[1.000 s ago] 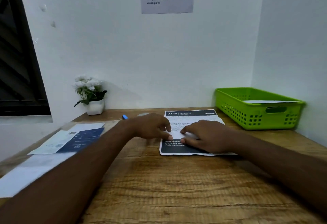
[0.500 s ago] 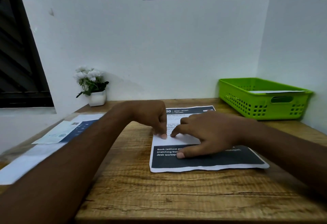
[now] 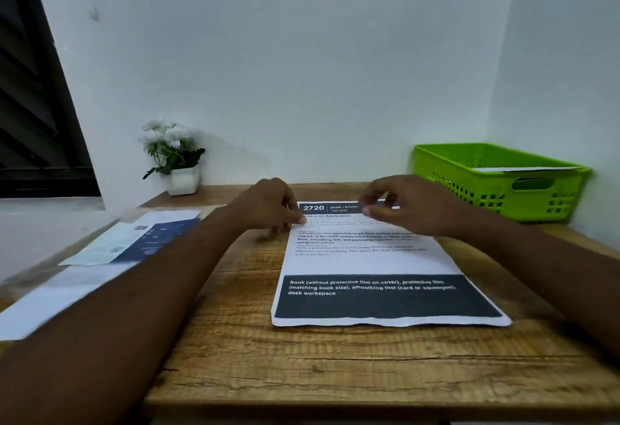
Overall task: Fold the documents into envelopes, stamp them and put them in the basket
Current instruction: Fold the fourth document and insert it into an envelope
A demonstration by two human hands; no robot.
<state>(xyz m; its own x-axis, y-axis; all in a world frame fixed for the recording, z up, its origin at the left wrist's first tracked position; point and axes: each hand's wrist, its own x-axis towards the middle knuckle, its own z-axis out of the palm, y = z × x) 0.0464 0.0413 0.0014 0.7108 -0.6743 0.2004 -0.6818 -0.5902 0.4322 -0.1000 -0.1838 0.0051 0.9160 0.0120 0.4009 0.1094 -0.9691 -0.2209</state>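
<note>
Head | left hand [image 3: 268, 208], right hand [image 3: 414, 206] at document [image 3: 364, 265] far edge | basket [image 3: 469, 186] far right

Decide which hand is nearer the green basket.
Right. The right hand hovers over the document's far edge, just left of the green basket; the left hand sits at the document's far left corner.

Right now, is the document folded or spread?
Spread: the document lies full length on the desk, print showing from top to bottom; no fold visible.

left hand [image 3: 268, 204], right hand [image 3: 409, 204]: moved from middle to far end | document [image 3: 369, 263]: text uncovered
</note>
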